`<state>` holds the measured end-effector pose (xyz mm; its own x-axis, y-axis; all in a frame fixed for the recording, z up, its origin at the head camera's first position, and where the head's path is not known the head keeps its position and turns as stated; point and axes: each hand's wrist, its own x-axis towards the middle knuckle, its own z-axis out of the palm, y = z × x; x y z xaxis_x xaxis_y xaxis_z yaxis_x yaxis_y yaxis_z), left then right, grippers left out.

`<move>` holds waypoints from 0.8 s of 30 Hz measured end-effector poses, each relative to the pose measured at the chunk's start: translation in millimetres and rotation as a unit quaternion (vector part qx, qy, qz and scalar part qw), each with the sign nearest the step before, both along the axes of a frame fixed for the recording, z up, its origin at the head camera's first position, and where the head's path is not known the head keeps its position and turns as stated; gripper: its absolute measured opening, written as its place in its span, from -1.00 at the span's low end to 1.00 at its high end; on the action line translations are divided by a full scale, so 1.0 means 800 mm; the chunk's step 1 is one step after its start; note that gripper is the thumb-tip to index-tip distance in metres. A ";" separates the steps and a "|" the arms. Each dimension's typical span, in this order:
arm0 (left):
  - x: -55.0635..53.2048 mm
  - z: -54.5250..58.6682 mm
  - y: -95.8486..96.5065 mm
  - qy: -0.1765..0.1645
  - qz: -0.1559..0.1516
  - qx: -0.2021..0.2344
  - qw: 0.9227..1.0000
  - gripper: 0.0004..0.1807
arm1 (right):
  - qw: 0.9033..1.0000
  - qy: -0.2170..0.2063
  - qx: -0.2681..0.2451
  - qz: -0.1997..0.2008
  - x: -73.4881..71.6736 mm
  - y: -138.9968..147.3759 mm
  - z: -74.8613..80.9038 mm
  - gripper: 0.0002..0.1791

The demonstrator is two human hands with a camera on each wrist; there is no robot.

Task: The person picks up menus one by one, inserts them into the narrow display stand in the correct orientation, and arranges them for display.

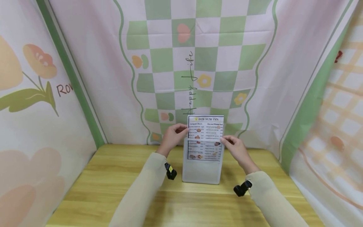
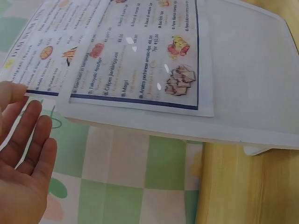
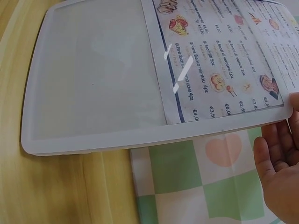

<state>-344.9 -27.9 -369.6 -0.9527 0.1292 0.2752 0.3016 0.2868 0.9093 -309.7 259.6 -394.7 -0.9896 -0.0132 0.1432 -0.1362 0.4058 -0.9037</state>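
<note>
White rectangular paper menu (image 1: 205, 132): one, pinched by left hand (image 1: 171, 137) and right hand (image 1: 236, 149)
White rectangular plastic holder (image 1: 201, 171): one, placed between desk's (image 1: 105, 179) side edges

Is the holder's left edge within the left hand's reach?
Probably yes, after letting go: the left hand pinches the menu near the holder, and nothing visible blocks its left edge.

1. The white menu sheet (image 1: 208, 135) is bordered with dark blue.
2. The holder (image 1: 201, 171) is framed in white around a pale grey panel.
3. The table (image 1: 113, 176) is coloured yellow-brown, with a wood grain.
4. The back cloth (image 1: 206, 59) is checked in green and white.
5. The sleeves (image 1: 143, 190) are coloured in pale beige.
</note>
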 end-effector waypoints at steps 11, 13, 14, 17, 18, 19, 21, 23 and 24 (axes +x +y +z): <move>-0.002 0.004 0.002 -0.007 0.004 0.005 1.000 -0.78 | 1.000 0.017 0.025 -0.002 -0.006 0.003 0.006 -0.43; -0.002 0.003 0.002 -0.008 0.005 0.004 1.000 -0.78 | 0.999 0.026 0.027 -0.003 -0.009 0.004 0.012 -0.44; -0.002 0.003 0.002 -0.008 0.006 0.004 1.000 -0.78 | 0.999 0.030 0.027 -0.004 -0.011 0.004 0.015 -0.45; -0.002 0.001 0.002 -0.008 0.009 0.005 1.000 -0.79 | 0.999 0.038 0.019 0.002 -0.014 0.005 0.024 -0.43; -0.003 0.001 0.002 -0.009 0.010 0.005 1.000 -0.79 | 0.999 0.040 0.015 0.004 -0.015 0.005 0.027 -0.42; -0.003 0.000 0.002 -0.008 0.011 0.006 1.000 -0.79 | 0.999 0.041 0.014 0.006 -0.016 0.005 0.030 -0.41; -0.003 0.000 0.002 -0.007 0.011 0.008 1.000 -0.79 | 0.999 0.043 0.012 0.009 -0.017 0.005 0.034 -0.39; -0.003 0.000 0.002 -0.007 0.009 0.010 1.000 -0.79 | 0.999 0.044 0.014 0.011 -0.017 0.005 0.038 -0.38; -0.002 0.001 0.002 -0.007 0.008 0.009 1.000 -0.78 | 0.999 0.045 0.016 0.011 -0.016 0.005 0.039 -0.39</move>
